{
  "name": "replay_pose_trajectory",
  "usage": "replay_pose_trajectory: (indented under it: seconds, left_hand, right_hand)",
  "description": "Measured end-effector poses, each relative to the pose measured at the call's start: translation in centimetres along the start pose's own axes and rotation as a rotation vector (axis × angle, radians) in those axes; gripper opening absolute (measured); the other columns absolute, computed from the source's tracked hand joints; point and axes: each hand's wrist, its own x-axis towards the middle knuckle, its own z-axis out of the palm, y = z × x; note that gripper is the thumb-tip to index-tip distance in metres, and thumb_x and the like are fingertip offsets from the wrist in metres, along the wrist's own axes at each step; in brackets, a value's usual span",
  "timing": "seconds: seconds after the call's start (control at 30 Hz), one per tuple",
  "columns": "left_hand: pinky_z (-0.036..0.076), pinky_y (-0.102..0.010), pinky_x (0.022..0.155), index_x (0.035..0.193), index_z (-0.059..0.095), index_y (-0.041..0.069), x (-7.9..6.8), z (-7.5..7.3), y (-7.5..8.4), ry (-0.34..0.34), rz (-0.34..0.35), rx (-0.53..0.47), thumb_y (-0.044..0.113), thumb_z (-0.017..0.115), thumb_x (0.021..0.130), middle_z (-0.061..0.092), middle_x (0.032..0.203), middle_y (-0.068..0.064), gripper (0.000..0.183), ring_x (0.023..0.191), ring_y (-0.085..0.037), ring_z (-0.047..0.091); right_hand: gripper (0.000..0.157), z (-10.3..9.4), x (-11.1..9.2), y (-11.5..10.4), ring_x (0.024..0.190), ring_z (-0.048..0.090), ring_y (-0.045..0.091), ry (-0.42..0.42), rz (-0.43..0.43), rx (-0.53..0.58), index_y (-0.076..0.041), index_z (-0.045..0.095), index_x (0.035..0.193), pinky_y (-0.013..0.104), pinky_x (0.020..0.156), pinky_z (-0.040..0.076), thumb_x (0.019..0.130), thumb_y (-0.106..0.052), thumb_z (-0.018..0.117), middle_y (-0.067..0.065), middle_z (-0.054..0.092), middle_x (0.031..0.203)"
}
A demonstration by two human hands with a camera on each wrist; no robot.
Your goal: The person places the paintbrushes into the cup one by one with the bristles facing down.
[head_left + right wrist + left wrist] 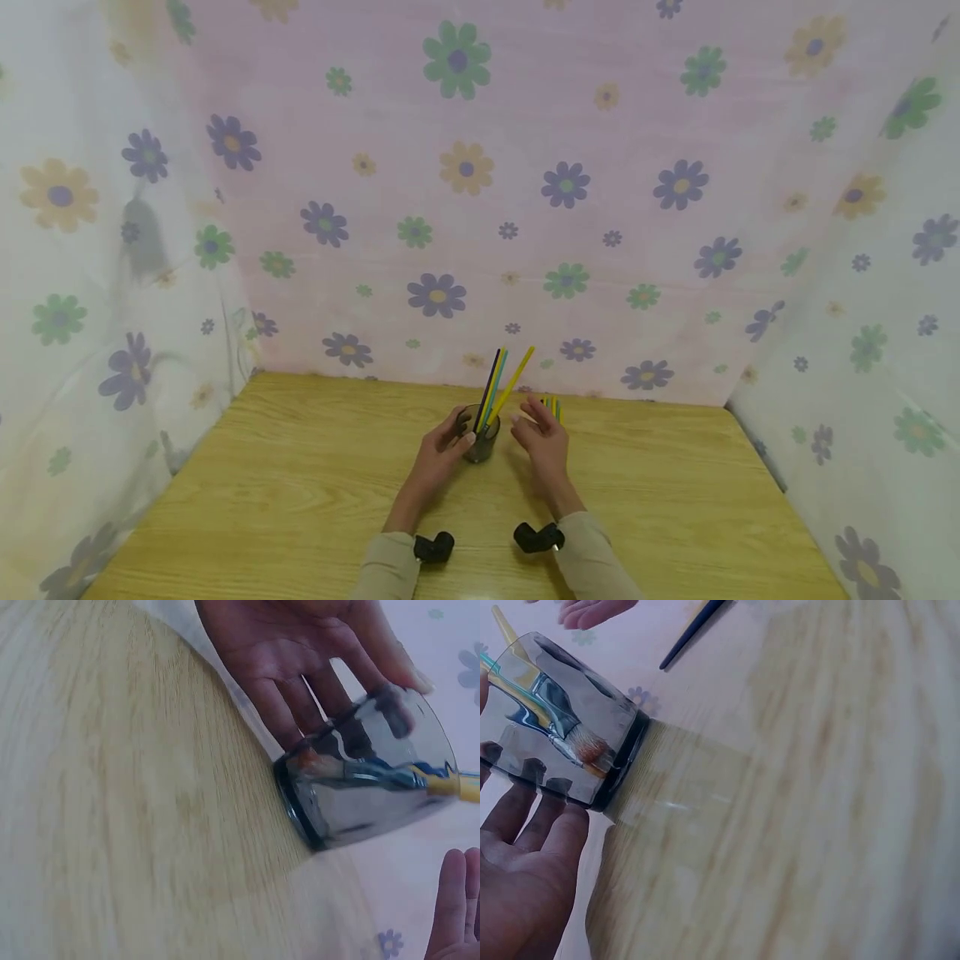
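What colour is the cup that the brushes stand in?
The cup is see-through, smoky grey; it shows best in the right wrist view.

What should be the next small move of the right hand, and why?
Probably the right hand should reach for the coloured handles just beyond it: it holds nothing, while the left hand grips the glass, where several brushes already stand.
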Motion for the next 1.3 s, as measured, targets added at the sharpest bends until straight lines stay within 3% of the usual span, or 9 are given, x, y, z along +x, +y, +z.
replay_pose_trajectory:
  seconds: [0.17, 0.33, 0.6, 0.8, 0.97, 1.1, 1.3]
  left_hand:
    - [0.043, -0.05, 0.113, 0.158, 0.036, 0.006, -0.1, 0.0, 0.1, -0.002, -0.015, -0.01, 0.014, 0.06, 0.104, 0.046, 0.154, -0.024, 0.06, 0.144, -0.043, 0.041]
    - [0.042, -0.051, 0.113, 0.158, 0.037, 0.008, -0.3, 0.1, 0.3, -0.004, -0.018, -0.011, 0.014, 0.06, 0.104, 0.046, 0.154, -0.024, 0.06, 0.144, -0.044, 0.04]
    - [0.041, -0.051, 0.114, 0.158, 0.037, 0.009, -0.1, 0.1, 0.2, -0.001, -0.008, 0.012, 0.015, 0.06, 0.104, 0.046, 0.153, -0.024, 0.059, 0.143, -0.043, 0.042]
    - [0.038, -0.054, 0.116, 0.159, 0.034, 0.003, 0.0, 0.0, 0.2, -0.003, 0.009, 0.031, 0.014, 0.06, 0.104, 0.045, 0.154, -0.025, 0.062, 0.143, -0.043, 0.042]
    - [0.034, -0.054, 0.118, 0.159, 0.032, 0.003, 0.0, 0.0, 0.2, -0.012, 0.01, 0.03, 0.014, 0.059, 0.105, 0.043, 0.156, -0.024, 0.062, 0.145, -0.041, 0.04]
    - [0.032, -0.053, 0.119, 0.159, 0.032, 0.004, 0.0, 0.0, 0.2, -0.015, -0.003, 0.019, 0.015, 0.059, 0.105, 0.042, 0.157, -0.022, 0.062, 0.146, -0.039, 0.039]
    - [0.03, -0.056, 0.119, 0.158, 0.032, 0.0, 0.0, 0.1, 0.2, -0.01, 0.012, 0.02, 0.013, 0.059, 0.104, 0.042, 0.156, -0.024, 0.062, 0.146, -0.041, 0.039]
  right_hand:
    - [0.059, -1.5, 0.1, -0.6, 0.111, 0.066, 0.013, 0.042, 0.1, 0.047, 0.003, 0.045, 0.15, 0.029, 0.092, 0.059, 0.097, -0.007, 0.069, 0.024, 0.05, 0.146]
    - [0.058, -3.7, 0.6, -1.4, 0.105, 0.067, 0.009, 0.103, 0.147, 0.081, 0.0, 0.044, 0.151, 0.034, 0.098, 0.057, 0.099, -0.009, 0.068, 0.02, 0.049, 0.146]
    - [0.06, -8.0, 0.7, -2.7, 0.099, 0.07, 0.009, 0.178, 0.247, 0.159, 0.004, 0.038, 0.154, 0.026, 0.091, 0.058, 0.101, -0.009, 0.063, 0.001, 0.066, 0.12]
    - [0.054, -10.6, 1.0, -3.2, 0.09, 0.071, 0.007, 0.124, 0.346, -0.006, 0.008, 0.04, 0.15, 0.025, 0.087, 0.06, 0.104, -0.009, 0.059, -0.003, 0.07, 0.102]
    - [0.047, -11.4, 1.3, -3.6, 0.086, 0.073, 0.012, 0.03, 0.398, -0.202, 0.013, 0.047, 0.144, 0.028, 0.077, 0.062, 0.102, -0.006, 0.06, 0.011, 0.074, 0.102]
    - [0.044, -11.3, 1.4, -3.7, 0.087, 0.073, 0.014, -0.02, 0.378, -0.339, 0.014, 0.053, 0.138, 0.029, 0.075, 0.063, 0.099, -0.003, 0.063, 0.019, 0.074, 0.108]
    - [0.042, -10.4, 1.7, -3.7, 0.084, 0.074, 0.018, -0.009, 0.341, -0.492, 0.014, 0.061, 0.129, 0.032, 0.074, 0.063, 0.092, -0.002, 0.071, 0.027, 0.069, 0.116]
